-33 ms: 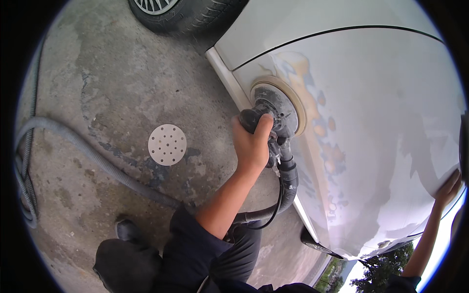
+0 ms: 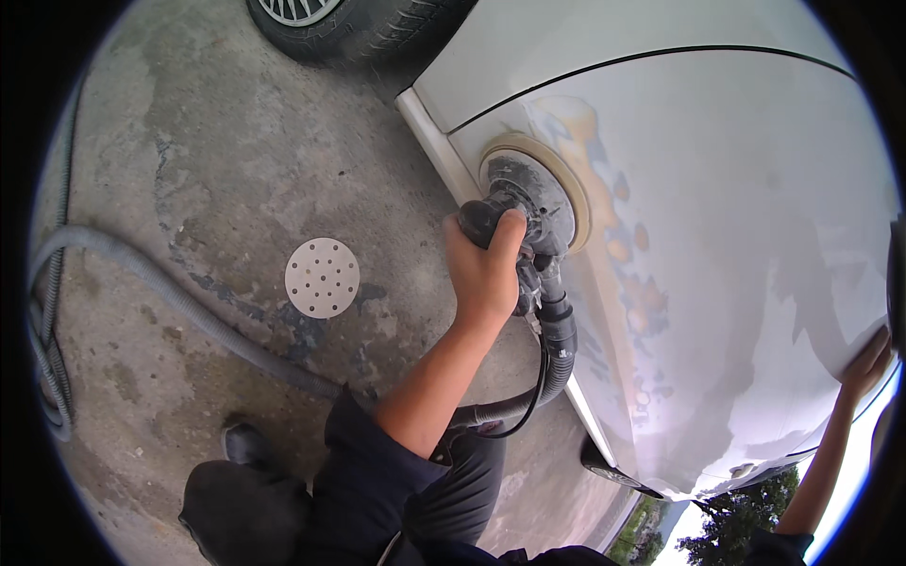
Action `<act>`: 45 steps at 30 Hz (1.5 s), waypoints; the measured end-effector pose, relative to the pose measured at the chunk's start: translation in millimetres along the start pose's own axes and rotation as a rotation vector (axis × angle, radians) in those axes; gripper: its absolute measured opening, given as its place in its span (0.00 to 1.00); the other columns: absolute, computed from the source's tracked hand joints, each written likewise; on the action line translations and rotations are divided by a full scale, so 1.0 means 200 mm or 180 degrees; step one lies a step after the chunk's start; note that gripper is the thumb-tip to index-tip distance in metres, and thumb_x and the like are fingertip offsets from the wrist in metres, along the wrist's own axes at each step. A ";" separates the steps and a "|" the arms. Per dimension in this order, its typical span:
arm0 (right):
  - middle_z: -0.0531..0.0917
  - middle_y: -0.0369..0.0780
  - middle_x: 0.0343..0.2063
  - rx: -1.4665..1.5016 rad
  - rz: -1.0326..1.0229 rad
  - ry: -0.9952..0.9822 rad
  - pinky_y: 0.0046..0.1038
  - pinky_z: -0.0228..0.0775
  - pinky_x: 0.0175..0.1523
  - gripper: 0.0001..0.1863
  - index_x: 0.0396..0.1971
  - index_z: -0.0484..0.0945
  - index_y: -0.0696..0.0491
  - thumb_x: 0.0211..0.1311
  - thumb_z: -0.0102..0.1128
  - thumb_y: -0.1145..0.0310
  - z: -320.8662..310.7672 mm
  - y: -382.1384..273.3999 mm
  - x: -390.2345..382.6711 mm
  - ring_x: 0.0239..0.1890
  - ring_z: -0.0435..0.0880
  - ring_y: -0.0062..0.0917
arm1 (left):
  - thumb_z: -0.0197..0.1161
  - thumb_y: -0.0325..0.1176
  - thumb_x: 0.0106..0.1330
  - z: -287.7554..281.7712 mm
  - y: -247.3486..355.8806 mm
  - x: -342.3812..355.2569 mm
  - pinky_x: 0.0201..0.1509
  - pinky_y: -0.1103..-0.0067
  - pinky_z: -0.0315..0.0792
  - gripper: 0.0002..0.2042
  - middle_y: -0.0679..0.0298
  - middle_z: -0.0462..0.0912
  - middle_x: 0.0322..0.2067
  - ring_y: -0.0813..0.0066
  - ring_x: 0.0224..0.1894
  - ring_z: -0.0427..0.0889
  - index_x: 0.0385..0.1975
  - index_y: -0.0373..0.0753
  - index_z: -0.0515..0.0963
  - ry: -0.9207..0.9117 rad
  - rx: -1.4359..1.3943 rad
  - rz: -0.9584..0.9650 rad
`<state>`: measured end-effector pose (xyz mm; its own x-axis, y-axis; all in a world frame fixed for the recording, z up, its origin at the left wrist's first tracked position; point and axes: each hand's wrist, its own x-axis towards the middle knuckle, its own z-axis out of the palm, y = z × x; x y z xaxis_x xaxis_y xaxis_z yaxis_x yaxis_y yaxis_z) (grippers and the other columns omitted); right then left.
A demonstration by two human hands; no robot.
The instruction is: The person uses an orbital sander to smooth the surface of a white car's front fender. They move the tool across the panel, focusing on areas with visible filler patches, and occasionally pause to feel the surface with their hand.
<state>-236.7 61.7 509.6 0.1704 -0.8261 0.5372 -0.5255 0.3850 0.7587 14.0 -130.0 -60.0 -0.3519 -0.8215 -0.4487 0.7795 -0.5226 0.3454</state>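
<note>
My left hand (image 2: 483, 275) is wrapped round the dark, dust-covered head of a disc sander (image 2: 540, 200). Its round pale pad lies against the lower part of a white car door (image 2: 736, 179), beside a sanded patch (image 2: 618, 247) with tan, grey and white rings. From the sander a ribbed suction hose (image 2: 557, 344) and a thin black line curve down toward my legs. Far to the right, my right hand (image 2: 866, 364) rests flat on the upper part of the door, its fingers stretched out and partly cut off by the picture's dark rim.
A white sanding disc (image 2: 323, 277) with several holes lies on the stained concrete floor (image 2: 226, 151). Grey hose (image 2: 179, 294) runs across the floor at the left, coiled near the rim. A car tyre (image 2: 326, 42) stands at the top, and a pale sill (image 2: 436, 146) edges the door.
My left hand and the sander have shifted slightly upward along the door in the picture. My right hand stays in place.
</note>
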 end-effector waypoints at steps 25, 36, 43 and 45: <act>0.76 0.44 0.65 0.0179 0.0062 0.0019 0.41 0.73 0.66 0.28 0.67 0.74 0.51 0.81 0.37 0.49 0.01 -0.03 0.02 0.63 0.78 0.39 | 0.72 0.42 0.60 0.02 0.01 -0.12 0.44 0.71 0.78 0.27 0.50 0.78 0.39 0.67 0.39 0.81 0.44 0.24 0.68 -0.0324 0.1081 0.0514; 0.76 0.43 0.65 0.0127 0.0097 0.0018 0.42 0.73 0.66 0.28 0.67 0.73 0.50 0.81 0.37 0.49 0.02 0.02 0.00 0.63 0.78 0.40 | 0.73 0.42 0.59 0.03 0.20 -0.03 0.40 0.72 0.78 0.28 0.52 0.81 0.36 0.71 0.37 0.82 0.43 0.23 0.67 -0.0483 0.1088 0.0467; 0.76 0.43 0.65 0.0125 0.0142 0.0044 0.43 0.76 0.63 0.29 0.68 0.73 0.46 0.80 0.36 0.47 0.04 -0.03 0.01 0.62 0.79 0.39 | 0.72 0.42 0.59 0.05 0.22 0.03 0.42 0.73 0.78 0.28 0.53 0.79 0.36 0.70 0.36 0.81 0.43 0.23 0.67 -0.0310 0.1095 0.0434; 0.76 0.43 0.65 0.0146 0.0092 0.0055 0.43 0.75 0.64 0.29 0.68 0.73 0.47 0.80 0.37 0.47 0.03 -0.02 0.02 0.63 0.78 0.40 | 0.72 0.43 0.59 0.03 0.19 0.04 0.41 0.73 0.78 0.29 0.53 0.79 0.36 0.70 0.35 0.80 0.43 0.23 0.67 -0.0311 0.1147 0.0505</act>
<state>-238.2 54.0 507.1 0.1687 -0.8075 0.5652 -0.5680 0.3890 0.7253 38.1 -158.4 -44.7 -0.3029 -0.9072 -0.2921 0.6026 -0.4197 0.6787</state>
